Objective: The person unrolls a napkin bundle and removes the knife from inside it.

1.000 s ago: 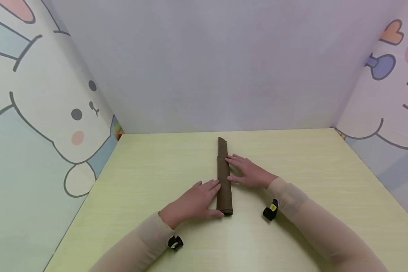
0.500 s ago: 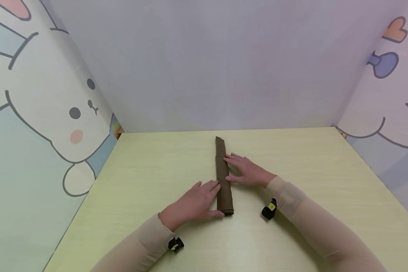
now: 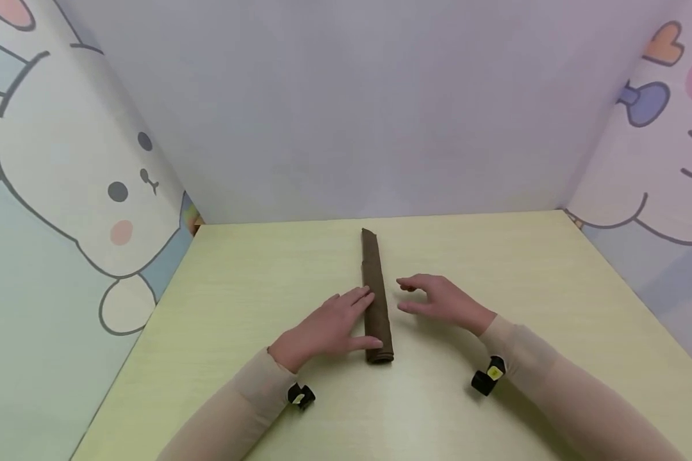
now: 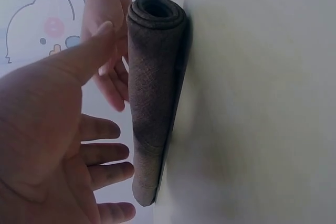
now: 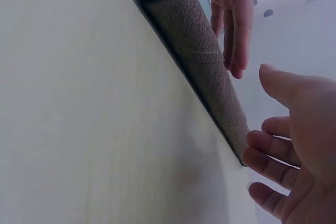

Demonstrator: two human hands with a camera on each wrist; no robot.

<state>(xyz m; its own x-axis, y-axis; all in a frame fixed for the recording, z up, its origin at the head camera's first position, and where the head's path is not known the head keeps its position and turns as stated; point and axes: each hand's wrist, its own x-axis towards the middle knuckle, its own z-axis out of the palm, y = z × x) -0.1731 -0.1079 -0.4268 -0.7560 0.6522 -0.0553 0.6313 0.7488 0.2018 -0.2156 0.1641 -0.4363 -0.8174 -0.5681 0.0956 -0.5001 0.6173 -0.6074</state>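
A rolled-up brown cloth (image 3: pixel 378 320) lies lengthwise at the middle of the table, its spiral end facing the front. In the head view my left hand (image 3: pixel 331 328) is at its left side, fingers extended and fingertips over the roll. From the left wrist view, I cannot tell whether those fingers press on the cloth (image 4: pixel 152 77). My right hand (image 3: pixel 446 302) hovers to the right with a gap between it and the roll. Its fingers are loosely bent around nothing, as the right wrist view of this hand (image 5: pixel 310 129) also shows.
The pale wooden table (image 3: pixel 254 269) meets a plain light wall (image 3: pixel 346 115) at the back. Side panels with cartoon figures, including a rabbit (image 3: pixel 86 173), flank it. Small black wrist cameras hang below the left sleeve (image 3: pixel 301 397) and right sleeve (image 3: pixel 488 376).
My right hand has come off the roll and drawn back to the right. My left hand has shifted slightly up on the roll. The roll's far end leans a little more left in view.
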